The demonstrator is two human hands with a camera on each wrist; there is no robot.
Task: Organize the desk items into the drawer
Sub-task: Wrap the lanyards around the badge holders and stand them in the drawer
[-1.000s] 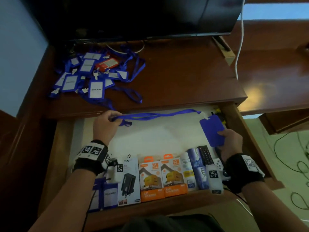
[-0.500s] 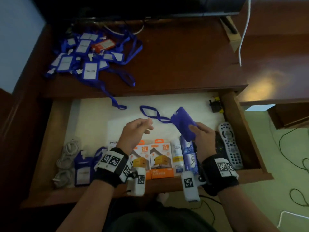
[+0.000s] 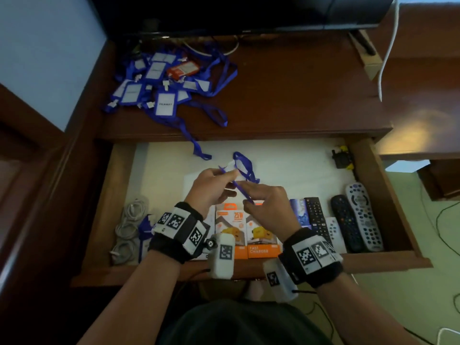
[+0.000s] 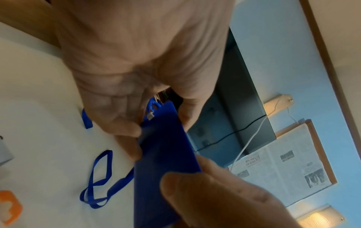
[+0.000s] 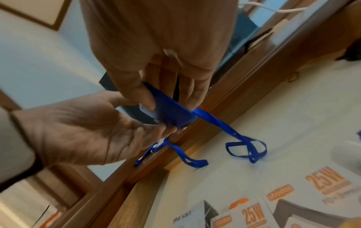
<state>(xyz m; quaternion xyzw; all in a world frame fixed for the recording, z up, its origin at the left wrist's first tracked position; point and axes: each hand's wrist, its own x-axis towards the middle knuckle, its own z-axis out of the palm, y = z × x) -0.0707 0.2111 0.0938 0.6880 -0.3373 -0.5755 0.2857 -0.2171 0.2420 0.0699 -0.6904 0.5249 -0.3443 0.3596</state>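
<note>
Blue badge holder [image 4: 164, 155] held above open drawer [image 3: 388, 195]: left hand [image 3: 211, 188] fingers pinch its far end, right hand [image 3: 268, 207] fingers pinch near end; lanyard [image 5: 244, 146] dangles.

Remotes [image 3: 353, 217] in drawer [image 3: 388, 195] — right side

1. We class this as a furnished room, hotel or office type; we cannot tell which.
2. Dark wooden desk [image 3: 286, 95] with open drawer [image 3: 249, 268] at 6 o'clock.
3. Flat screen [image 3: 236, 11] on the desk at 12 o'clock.
4. Pile of blue lanyard badges [image 3: 164, 88] at 10 o'clock.
5. Remote controls [image 3: 343, 220], boxed chargers [image 3: 246, 235], coiled cables [image 3: 129, 220] in the drawer.
6. Blue wall [image 4: 273, 46], lit wall lamp [image 4: 318, 217], framed newspaper [image 4: 283, 166].
</note>
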